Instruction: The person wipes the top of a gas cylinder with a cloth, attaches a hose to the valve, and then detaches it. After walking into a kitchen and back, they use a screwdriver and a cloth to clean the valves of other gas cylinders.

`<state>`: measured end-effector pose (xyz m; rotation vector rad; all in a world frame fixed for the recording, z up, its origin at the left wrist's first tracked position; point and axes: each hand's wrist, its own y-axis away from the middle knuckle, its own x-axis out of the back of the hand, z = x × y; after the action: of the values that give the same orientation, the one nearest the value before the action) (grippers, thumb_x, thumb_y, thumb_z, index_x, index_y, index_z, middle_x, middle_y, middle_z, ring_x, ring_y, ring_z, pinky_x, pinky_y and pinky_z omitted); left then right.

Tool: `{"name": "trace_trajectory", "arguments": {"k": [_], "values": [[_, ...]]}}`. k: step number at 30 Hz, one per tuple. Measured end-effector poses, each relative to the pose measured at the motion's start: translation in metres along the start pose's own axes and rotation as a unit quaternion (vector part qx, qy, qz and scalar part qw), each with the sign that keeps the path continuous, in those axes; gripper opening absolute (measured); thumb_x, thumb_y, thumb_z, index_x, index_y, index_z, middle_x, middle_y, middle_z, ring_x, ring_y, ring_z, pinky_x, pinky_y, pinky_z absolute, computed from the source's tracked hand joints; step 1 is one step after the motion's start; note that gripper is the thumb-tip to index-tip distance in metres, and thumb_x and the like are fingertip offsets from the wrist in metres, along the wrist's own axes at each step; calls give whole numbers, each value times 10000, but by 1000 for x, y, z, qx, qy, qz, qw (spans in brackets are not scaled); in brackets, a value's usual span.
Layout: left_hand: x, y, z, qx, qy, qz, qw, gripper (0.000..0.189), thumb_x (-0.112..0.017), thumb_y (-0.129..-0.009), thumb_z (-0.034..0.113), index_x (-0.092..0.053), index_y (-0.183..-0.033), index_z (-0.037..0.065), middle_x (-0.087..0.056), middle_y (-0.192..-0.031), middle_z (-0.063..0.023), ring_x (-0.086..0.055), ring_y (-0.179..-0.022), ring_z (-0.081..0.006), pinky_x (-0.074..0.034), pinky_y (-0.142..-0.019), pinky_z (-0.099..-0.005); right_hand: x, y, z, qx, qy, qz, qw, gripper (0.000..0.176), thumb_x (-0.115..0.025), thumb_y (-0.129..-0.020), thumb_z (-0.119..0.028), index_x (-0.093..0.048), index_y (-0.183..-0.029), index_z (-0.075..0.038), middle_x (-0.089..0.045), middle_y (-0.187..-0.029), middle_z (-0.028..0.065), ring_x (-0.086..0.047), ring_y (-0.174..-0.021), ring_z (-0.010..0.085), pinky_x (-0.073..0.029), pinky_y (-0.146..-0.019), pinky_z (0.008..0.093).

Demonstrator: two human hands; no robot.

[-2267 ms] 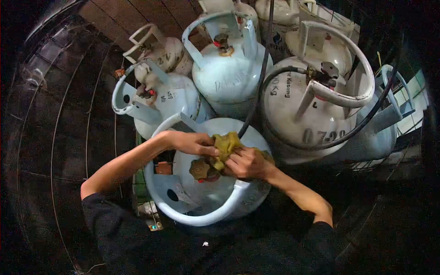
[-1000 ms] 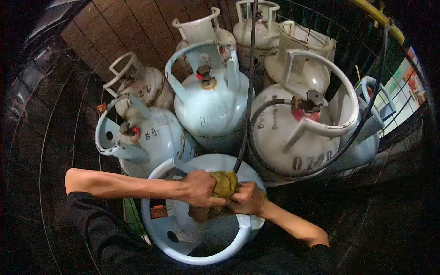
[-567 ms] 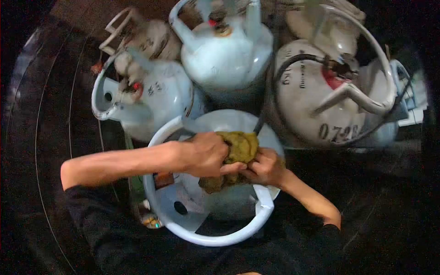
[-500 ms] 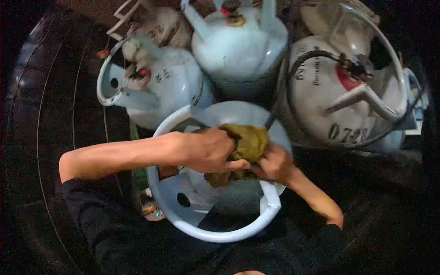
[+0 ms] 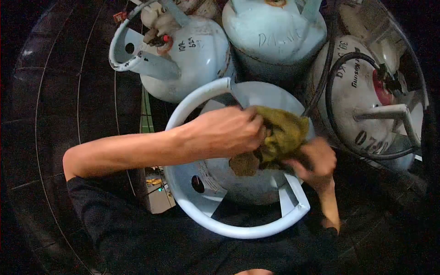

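A light blue gas cylinder [image 5: 256, 188] with a round collar stands right in front of me. Over its top hangs a crumpled olive-yellow cloth [image 5: 285, 133]. My left hand [image 5: 233, 130] comes in across the collar, its fingers closed on the cloth's left side. At the cloth's lower right is my right hand [image 5: 315, 161], slightly blurred, with its fingers curled against the cloth. The cylinder's valve is hidden under the cloth and hands. A black hose [image 5: 321, 87] runs up from beside the cloth.
Another light blue cylinder [image 5: 197, 55] with a red-marked valve stands behind on the left, and a second [image 5: 275, 41] at the back. On the right is a greyish-white cylinder [image 5: 350, 119] with a looped black hose. Dark tiles [image 5: 59, 105] line the left side.
The view has shifted, so the cylinders appear farther right and higher. The cloth now looks more lifted and spread between my hands, and my right hand has turned more upright.
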<state>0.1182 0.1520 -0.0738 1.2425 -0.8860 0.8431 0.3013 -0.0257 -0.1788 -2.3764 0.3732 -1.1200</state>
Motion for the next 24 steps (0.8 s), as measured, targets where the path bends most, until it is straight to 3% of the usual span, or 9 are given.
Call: {"name": "trace_trajectory", "arguments": {"k": [2,4,5,8,14,16,20,21,24], "values": [[-3,-1,2,-4,-3,-11,1000,340,-546,-771,95,-539,-1090,-22,-550,-1039,-168,-576,-974,-291,-544,-731,-359,-5,-6,1,57,32,-91,994,338,-806,-610,-268,-578,-727,-47,-539,-668,80,-569,-623,261,-485,-554,336],[-10,1,-1,51,58,-81,994,360,-542,-778,92,-520,-1116,-29,-547,-1052,-168,-580,-954,-280,-546,-738,-360,-8,-14,-5,60,24,-75,995,290,-776,-644,-250,-576,-712,-52,-508,-622,69,-556,-577,238,-477,-527,339],[-15,7,-3,0,31,17,999,346,-545,-785,102,-502,-1100,-33,-549,-999,-148,-583,-921,-259,-548,-714,-332,-13,-11,-6,88,48,-83,991,280,-771,-647,-246,-574,-705,-55,-505,-616,66,-552,-565,232,-474,-520,338],[-6,1,-1,-19,-23,108,994,331,-550,-775,111,-485,-1060,-45,-539,-939,-134,-583,-910,-244,-551,-667,-303,-23,-10,0,134,83,-40,987,255,-748,-664,-237,-569,-691,-59,-508,-613,51,-548,-552,213,-467,-501,325],[-1,-15,-6,-128,-135,51,981,311,-563,-730,114,-483,-972,-63,-539,-886,-112,-580,-896,-223,-547,-579,-272,-23,-16,2,213,78,-26,973,214,-716,-658,-194,-552,-659,-57,-482,-590,45,-511,-529,193,-426,-478,324],[-1,-18,-10,-136,-126,38,982,295,-560,-728,114,-488,-952,-63,-542,-876,-110,-582,-891,-220,-546,-572,-271,-26,-16,8,261,92,-30,960,141,-626,-538,-129,-561,-646,-66,-481,-593,21,-543,-558,168,-457,-499,288],[3,-20,-11,-141,-103,2,985,259,-551,-728,112,-502,-909,-67,-556,-854,-117,-593,-870,-217,-544,-552,-265,-41,-15,13,247,22,31,968,172,-567,-491,-110,-578,-660,-84,-444,-572,0,-536,-554,155,-445,-514,285],[0,-21,-12,-148,-96,-1,984,259,-551,-728,112,-502,-909,-67,-556,-854,-117,-593,-870,-217,-544,-552,-265,-36,-11,16,239,21,-22,971,175,-595,-519,-123,-606,-690,-88,-463,-583,-7,-536,-554,145,-454,-530,290],[-6,-24,-15,-161,-164,78,970,251,-559,-717,112,-506,-892,-59,-560,-832,-116,-598,-834,-215,-542,-542,-260,-38,-10,19,232,8,-5,973,190,-628,-542,-137,-630,-726,-90,-507,-612,-9,-546,-565,135,-461,-537,292]]}}
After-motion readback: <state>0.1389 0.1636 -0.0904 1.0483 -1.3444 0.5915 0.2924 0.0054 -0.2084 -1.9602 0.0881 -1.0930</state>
